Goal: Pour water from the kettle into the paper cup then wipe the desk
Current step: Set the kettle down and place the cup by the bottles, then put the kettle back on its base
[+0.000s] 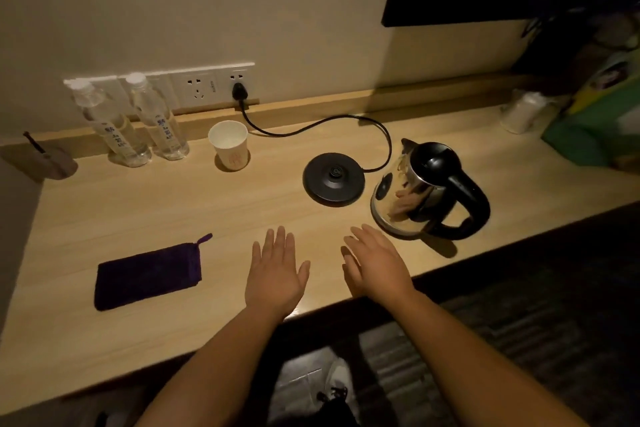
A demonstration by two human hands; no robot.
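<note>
A steel kettle point(415, 198) with a black lid and handle stands on the wooden desk point(173, 204), off its round black base point(334, 180), which lies just to its left. A white paper cup point(230, 146) stands upright near the wall, left of the base. A dark purple cloth point(149, 276) lies folded flat at the front left. My left hand point(277, 270) hovers flat over the desk's front edge, fingers apart, holding nothing. My right hand point(377, 262) is beside it, also empty, a short way in front of the kettle.
Two clear water bottles point(135, 121) stand by the wall at the left, under a socket strip point(197, 87) where the base's cord is plugged in. Bags and a wrapped item point(526, 111) crowd the far right. A dark screen hangs at the upper right.
</note>
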